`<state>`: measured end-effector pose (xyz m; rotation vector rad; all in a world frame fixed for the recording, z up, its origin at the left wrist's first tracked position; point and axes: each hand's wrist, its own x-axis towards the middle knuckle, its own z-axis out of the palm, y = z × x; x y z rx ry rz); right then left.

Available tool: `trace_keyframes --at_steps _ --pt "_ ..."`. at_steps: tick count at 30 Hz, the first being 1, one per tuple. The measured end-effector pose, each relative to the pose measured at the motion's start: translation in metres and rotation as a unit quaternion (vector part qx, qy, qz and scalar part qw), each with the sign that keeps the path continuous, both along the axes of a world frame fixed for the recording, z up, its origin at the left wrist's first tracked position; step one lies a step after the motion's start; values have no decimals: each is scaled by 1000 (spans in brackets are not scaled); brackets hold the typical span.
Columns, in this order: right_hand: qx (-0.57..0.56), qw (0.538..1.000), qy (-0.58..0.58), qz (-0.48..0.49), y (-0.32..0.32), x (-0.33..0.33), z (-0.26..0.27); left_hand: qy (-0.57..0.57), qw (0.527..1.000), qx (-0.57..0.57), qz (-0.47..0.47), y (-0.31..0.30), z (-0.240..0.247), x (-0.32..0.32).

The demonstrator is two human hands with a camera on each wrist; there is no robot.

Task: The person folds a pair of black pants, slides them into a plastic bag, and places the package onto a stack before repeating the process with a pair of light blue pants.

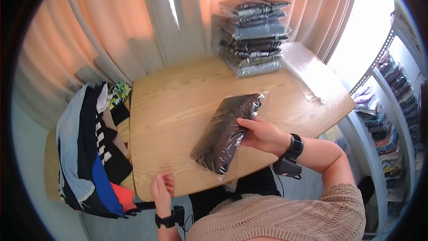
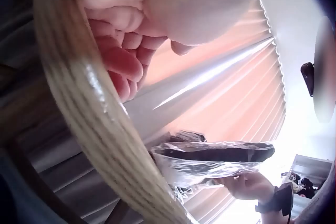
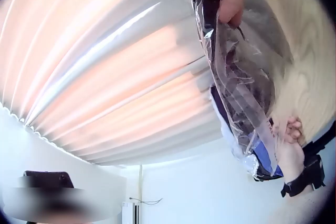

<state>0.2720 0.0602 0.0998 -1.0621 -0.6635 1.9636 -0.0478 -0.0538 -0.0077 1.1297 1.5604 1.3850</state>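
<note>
My right hand grips the right edge of a clear plastic bag holding dark folded clothing, the thumb on top. The bag is tilted over the front part of the wooden table. In the left wrist view the bagged clothing appears edge-on, its clear film crinkled. My left hand holds nothing and lies at the table's front edge, fingers loosely curled. The right wrist view has the thumb and plastic film close up, with the left hand beyond.
A tall stack of bagged folded garments stands at the table's back, beside flat clear plastic bags. Loose clothes are heaped at the left. Shelves of packed garments stand at the right; curtains hang behind the table.
</note>
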Motion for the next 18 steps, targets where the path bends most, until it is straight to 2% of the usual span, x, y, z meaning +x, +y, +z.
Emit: trace_keyframes --at_steps 3,5,7,8,9,12,15,17,18 --pt "77 996 -30 19 13 18 50 15 1000 15 4 -3 4 5" --pt "184 983 -29 -5 20 25 100 31 999 23 10 -2 -3 9" --pt "219 970 78 -66 46 32 132 123 990 63 24 0 -12 11" --pt "275 956 78 -66 71 44 145 169 982 86 15 1 -10 13" --pt "330 938 77 -65 99 60 157 167 981 93 17 1 -7 17" --pt "386 914 113 -52 175 91 202 323 937 126 39 2 -6 23" --pt "439 890 122 -29 268 122 221 362 928 88 33 -3 -7 19" --pt "390 896 151 -150 332 139 211 368 918 138 50 -1 -8 21" --pt "394 895 154 -146 354 148 199 362 922 128 49 -2 -9 21"
